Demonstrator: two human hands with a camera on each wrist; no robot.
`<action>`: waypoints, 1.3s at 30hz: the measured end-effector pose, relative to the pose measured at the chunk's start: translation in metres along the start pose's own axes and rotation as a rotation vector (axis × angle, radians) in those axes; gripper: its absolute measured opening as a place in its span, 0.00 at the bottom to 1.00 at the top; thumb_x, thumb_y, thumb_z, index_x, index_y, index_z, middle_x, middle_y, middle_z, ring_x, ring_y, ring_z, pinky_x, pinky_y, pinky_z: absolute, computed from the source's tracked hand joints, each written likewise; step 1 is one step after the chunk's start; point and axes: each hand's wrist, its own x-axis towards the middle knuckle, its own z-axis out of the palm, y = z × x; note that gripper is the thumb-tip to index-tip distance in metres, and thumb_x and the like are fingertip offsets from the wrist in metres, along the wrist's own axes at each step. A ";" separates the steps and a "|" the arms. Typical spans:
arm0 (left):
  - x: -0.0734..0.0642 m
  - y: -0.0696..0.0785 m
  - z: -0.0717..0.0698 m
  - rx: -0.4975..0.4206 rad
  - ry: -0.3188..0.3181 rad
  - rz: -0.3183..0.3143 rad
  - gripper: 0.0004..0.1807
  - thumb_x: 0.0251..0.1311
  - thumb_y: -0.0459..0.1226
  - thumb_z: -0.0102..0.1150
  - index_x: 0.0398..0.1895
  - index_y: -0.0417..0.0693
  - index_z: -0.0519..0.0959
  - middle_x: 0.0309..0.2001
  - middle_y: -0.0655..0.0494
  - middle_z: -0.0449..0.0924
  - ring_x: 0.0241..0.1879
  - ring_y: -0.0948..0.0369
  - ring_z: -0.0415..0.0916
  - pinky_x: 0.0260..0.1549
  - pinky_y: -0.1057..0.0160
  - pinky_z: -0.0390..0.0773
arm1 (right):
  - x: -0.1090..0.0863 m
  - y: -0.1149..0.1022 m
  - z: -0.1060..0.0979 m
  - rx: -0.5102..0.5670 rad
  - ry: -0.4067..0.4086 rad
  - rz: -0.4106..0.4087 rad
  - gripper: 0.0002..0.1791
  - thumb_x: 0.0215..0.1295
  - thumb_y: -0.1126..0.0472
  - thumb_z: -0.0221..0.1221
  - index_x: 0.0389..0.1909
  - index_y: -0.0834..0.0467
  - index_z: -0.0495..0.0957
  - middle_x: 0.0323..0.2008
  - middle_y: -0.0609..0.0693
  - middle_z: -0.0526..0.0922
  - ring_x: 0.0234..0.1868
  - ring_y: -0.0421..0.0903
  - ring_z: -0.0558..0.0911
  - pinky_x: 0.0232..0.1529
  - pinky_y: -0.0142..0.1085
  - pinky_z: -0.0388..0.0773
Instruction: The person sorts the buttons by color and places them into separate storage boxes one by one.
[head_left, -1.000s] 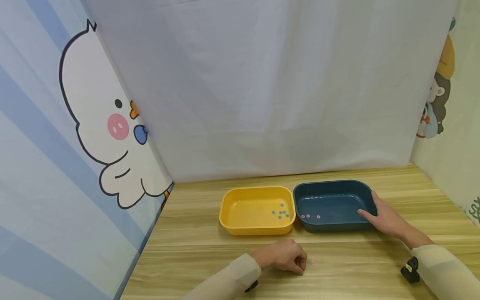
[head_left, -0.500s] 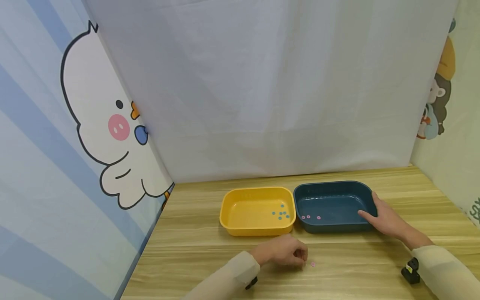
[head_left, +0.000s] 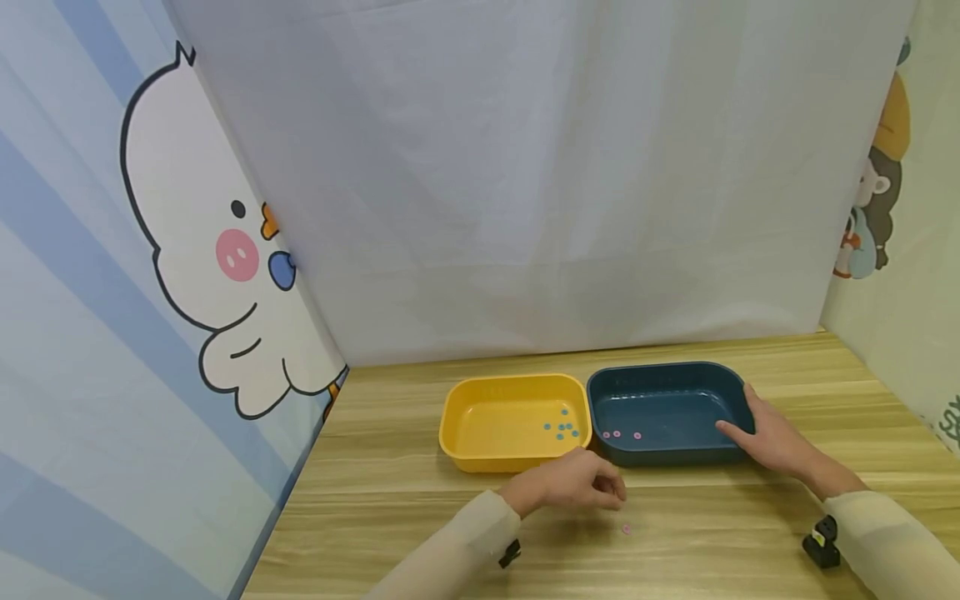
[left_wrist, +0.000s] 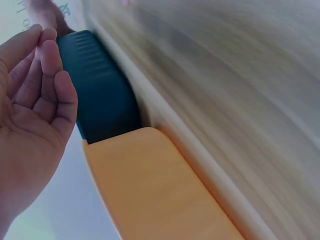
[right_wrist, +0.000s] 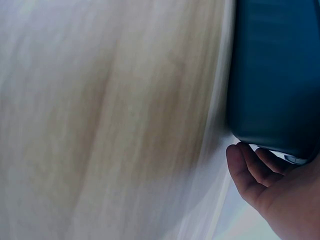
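My left hand (head_left: 573, 482) is raised over the table just in front of the yellow tray (head_left: 517, 464). In the left wrist view its thumb and index fingertips (left_wrist: 46, 36) meet in a pinch, and the other fingers are curled. Whether something small is between the tips cannot be made out. A pink button (head_left: 626, 529) lies on the wood below and right of this hand. My right hand (head_left: 776, 437) rests at the right end of the dark blue tray (head_left: 671, 457), thumb over the rim and fingers along the outer wall.
Both trays stand side by side on the wooden table (head_left: 375, 500). Several blue buttons (head_left: 561, 427) lie in the yellow one, toward its right side. Three pink buttons (head_left: 617, 434) lie at the left of the blue one. A white curtain (head_left: 525, 208) hangs behind.
My left hand has lifted off the table beside the loose pink button and moved forward toward the trays. The right hand has stayed at the blue tray.
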 end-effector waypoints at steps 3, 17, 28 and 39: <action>0.000 0.001 -0.004 -0.017 0.034 0.019 0.05 0.62 0.38 0.61 0.37 0.50 0.83 0.29 0.70 0.79 0.29 0.78 0.71 0.32 0.81 0.71 | 0.000 0.000 0.000 -0.001 0.001 -0.001 0.53 0.69 0.44 0.51 0.67 0.78 0.28 0.64 0.83 0.41 0.62 0.78 0.48 0.57 0.67 0.49; 0.002 0.005 -0.024 -0.134 0.156 -0.027 0.07 0.62 0.36 0.60 0.39 0.43 0.83 0.31 0.68 0.80 0.29 0.76 0.74 0.32 0.78 0.73 | 0.000 0.000 0.000 -0.007 0.008 -0.003 0.53 0.69 0.45 0.51 0.67 0.79 0.30 0.64 0.83 0.42 0.62 0.78 0.48 0.57 0.67 0.50; 0.020 -0.002 -0.031 -0.261 0.294 -0.148 0.05 0.62 0.38 0.60 0.39 0.50 0.82 0.31 0.69 0.79 0.30 0.71 0.73 0.31 0.73 0.74 | 0.000 0.000 0.000 -0.007 0.012 -0.003 0.53 0.69 0.46 0.52 0.67 0.79 0.30 0.63 0.83 0.42 0.62 0.78 0.49 0.57 0.67 0.50; 0.043 -0.019 -0.034 -0.364 0.418 -0.245 0.07 0.60 0.35 0.61 0.40 0.42 0.82 0.29 0.63 0.77 0.29 0.63 0.75 0.29 0.73 0.75 | 0.000 0.000 0.000 -0.003 0.011 -0.011 0.52 0.69 0.45 0.51 0.67 0.78 0.29 0.64 0.83 0.42 0.63 0.78 0.48 0.57 0.67 0.50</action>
